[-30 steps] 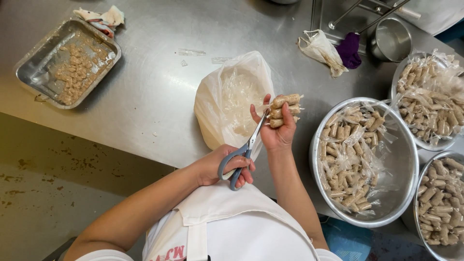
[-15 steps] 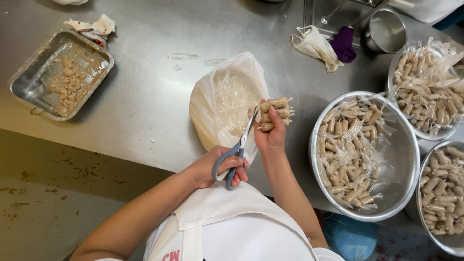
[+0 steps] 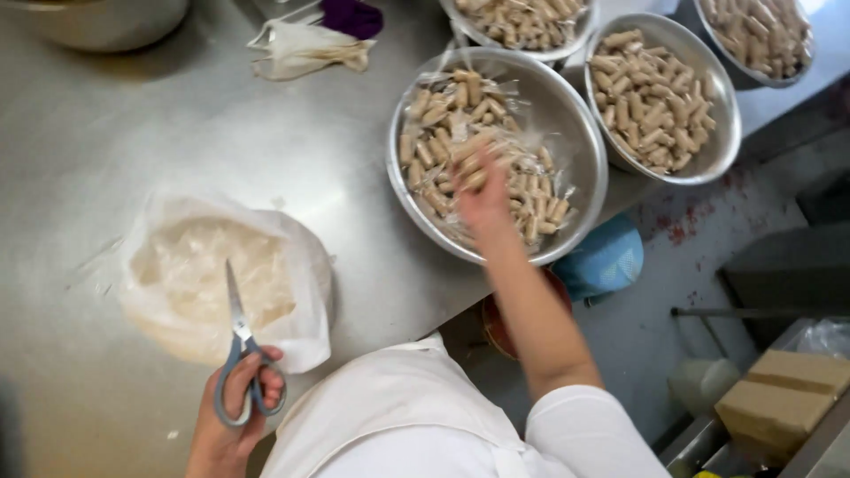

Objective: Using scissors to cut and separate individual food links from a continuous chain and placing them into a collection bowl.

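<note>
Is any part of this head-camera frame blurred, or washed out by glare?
Head view: the right hand over the metal bowl is smeared by motion blur; the left hand with the scissors is fairly sharp; the steel table shows only soft sheen, while the top right corner is nearly blown out.

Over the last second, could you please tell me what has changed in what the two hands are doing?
The right hand left the scissors and swung right, over the nearest round metal bowl of wrapped tan rolls; the bundle of rolls it held up is no longer visible in its grip. The left hand keeps the grey-handled scissors, now clear of any bundle. The white plastic bag of wrappers stayed on the steel table.
</note>
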